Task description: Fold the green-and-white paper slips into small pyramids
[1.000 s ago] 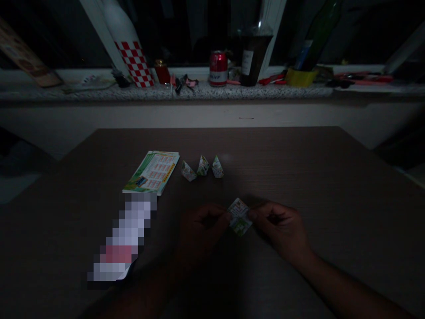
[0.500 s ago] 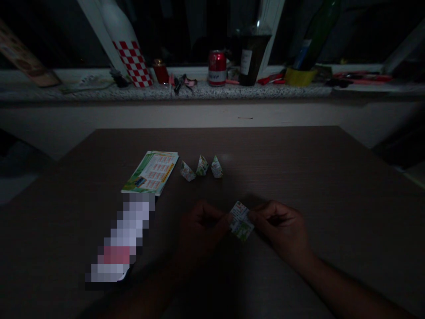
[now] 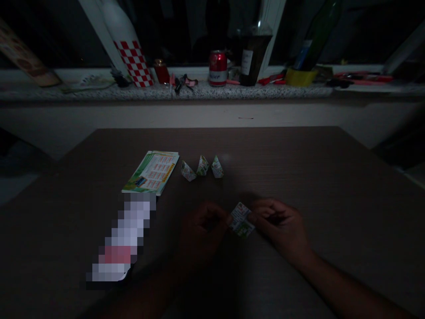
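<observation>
A small folded piece of printed paper [image 3: 241, 219] sits between my two hands, low over the dark wooden table [image 3: 299, 168]. My left hand [image 3: 202, 230] pinches its left edge with curled fingers. My right hand [image 3: 280, 228] pinches its right edge. Three small folded paper shapes [image 3: 202, 167] stand in a row farther back on the table. A stack of green and orange printed leaflets [image 3: 153, 172] lies to their left.
A blurred-out flat item [image 3: 122, 241] lies at the near left of the table. Behind the table a stone windowsill [image 3: 265, 91] carries a red can [image 3: 218, 68], dark bottles [image 3: 252, 57], a red-and-white checked bottle [image 3: 128, 44] and small clutter. The scene is dim.
The folded paper has turned slightly and dropped a little between my fingers. Both hands stay in nearly the same place.
</observation>
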`<action>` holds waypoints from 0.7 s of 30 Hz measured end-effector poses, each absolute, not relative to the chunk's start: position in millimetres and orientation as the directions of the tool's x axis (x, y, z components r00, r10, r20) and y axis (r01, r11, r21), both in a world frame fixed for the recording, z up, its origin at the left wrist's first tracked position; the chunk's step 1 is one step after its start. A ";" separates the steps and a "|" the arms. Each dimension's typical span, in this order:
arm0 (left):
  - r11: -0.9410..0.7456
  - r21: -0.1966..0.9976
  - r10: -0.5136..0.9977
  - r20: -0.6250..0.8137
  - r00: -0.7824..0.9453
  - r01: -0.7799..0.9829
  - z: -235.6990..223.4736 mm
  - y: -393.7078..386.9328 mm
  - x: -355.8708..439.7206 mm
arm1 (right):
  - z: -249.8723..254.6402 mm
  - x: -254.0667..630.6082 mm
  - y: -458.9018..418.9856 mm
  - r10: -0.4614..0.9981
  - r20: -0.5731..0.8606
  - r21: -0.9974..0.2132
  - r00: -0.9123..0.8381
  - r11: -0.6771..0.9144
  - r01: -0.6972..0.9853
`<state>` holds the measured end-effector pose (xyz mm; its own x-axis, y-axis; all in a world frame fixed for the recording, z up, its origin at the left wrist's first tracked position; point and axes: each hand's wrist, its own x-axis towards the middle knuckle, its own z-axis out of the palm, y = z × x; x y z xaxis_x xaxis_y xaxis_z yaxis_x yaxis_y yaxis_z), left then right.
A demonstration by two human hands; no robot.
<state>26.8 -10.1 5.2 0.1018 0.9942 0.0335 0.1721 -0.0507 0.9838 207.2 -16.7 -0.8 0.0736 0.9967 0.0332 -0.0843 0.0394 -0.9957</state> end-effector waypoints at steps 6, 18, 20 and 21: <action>-0.086 0.972 0.989 0.057 0.133 0.220 4.4 -10.5 26.3 | -4.3 207.1 -15.9 0.989 -0.001 -0.999 -0.145 -0.008 -0.046; -0.023 0.992 0.986 0.002 0.167 0.125 7.3 -12.4 33.7 | -2.0 211.7 -19.0 0.987 0.017 -0.999 -0.161 0.023 0.041; 0.040 0.995 0.983 -0.055 0.173 0.086 7.8 -11.5 35.4 | -3.4 210.7 -18.7 0.987 0.008 -0.999 -0.163 0.015 0.042; 0.069 0.995 0.982 -0.080 0.172 0.069 8.0 -10.7 35.7 | -4.0 209.9 -18.5 0.987 0.001 -0.999 -0.160 0.007 0.041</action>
<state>35.7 -10.7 8.0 0.1720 0.9819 -0.0797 0.0686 0.0688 0.9953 209.9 -18.5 -4.0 -0.1600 0.9871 0.0008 0.0410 0.0075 -0.9991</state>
